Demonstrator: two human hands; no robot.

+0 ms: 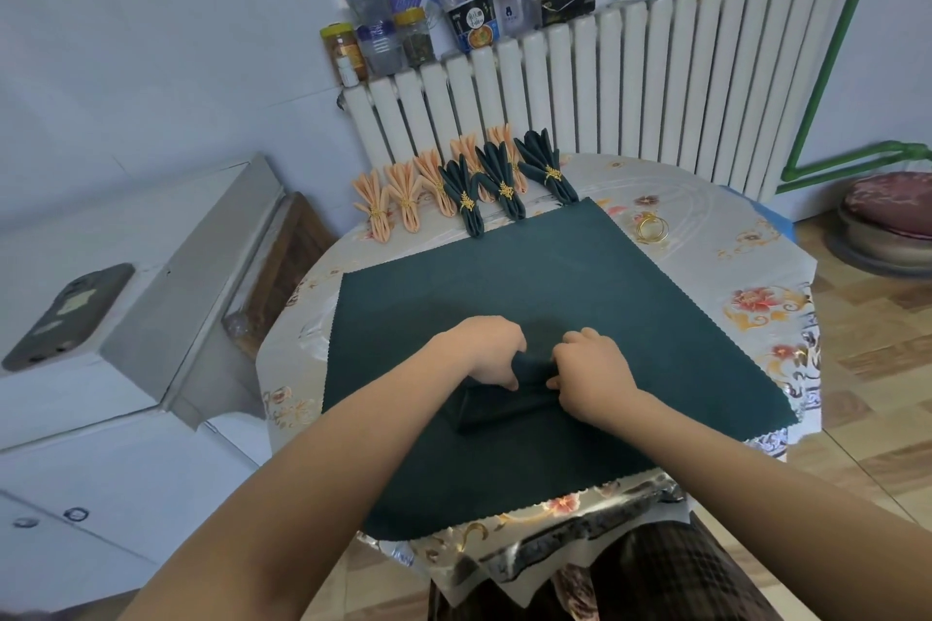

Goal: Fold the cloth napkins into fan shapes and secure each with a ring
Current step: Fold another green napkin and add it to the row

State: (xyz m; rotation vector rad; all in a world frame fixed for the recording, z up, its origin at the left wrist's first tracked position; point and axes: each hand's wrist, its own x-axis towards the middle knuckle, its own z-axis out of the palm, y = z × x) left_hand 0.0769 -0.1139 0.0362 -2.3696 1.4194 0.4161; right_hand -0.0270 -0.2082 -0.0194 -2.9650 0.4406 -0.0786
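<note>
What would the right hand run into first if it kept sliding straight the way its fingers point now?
Most likely the left hand. The right hand points leftward along the folded dark green napkin, and both hands pinch it, knuckles almost facing; depth is hard to judge.

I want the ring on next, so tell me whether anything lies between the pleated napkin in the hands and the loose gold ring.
Nothing visible blocks it. Both hands, left hand and right hand, grip the pleated napkin on the flat green cloth. The gold ring lies beyond the cloth's far right edge; only flat cloth and tablecloth lie between.
</note>
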